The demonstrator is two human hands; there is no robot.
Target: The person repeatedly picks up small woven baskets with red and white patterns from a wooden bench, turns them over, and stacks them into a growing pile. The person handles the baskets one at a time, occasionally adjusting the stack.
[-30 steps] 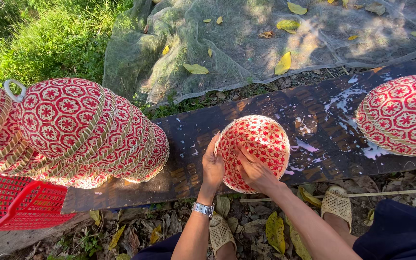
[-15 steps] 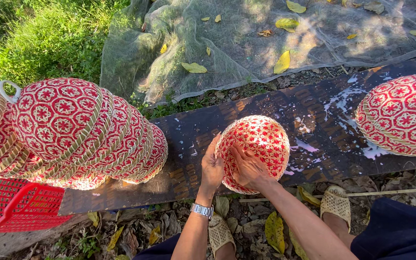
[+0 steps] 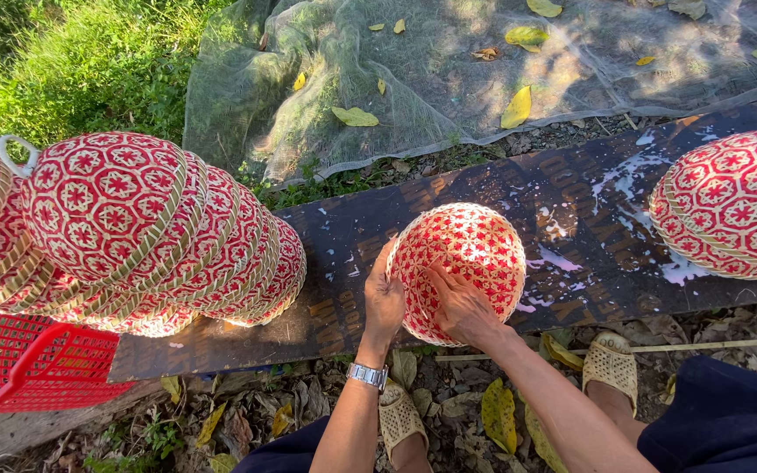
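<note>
The basket [image 3: 462, 263] is woven cane, matt, painted red on pale strips. Under it the surface [image 3: 449, 210] is dark rough wood with wet white smears. Beyond the surface lies fine grey-green mesh netting [image 3: 449, 79]; left of it, a red plastic crate [image 3: 19, 372].
</note>
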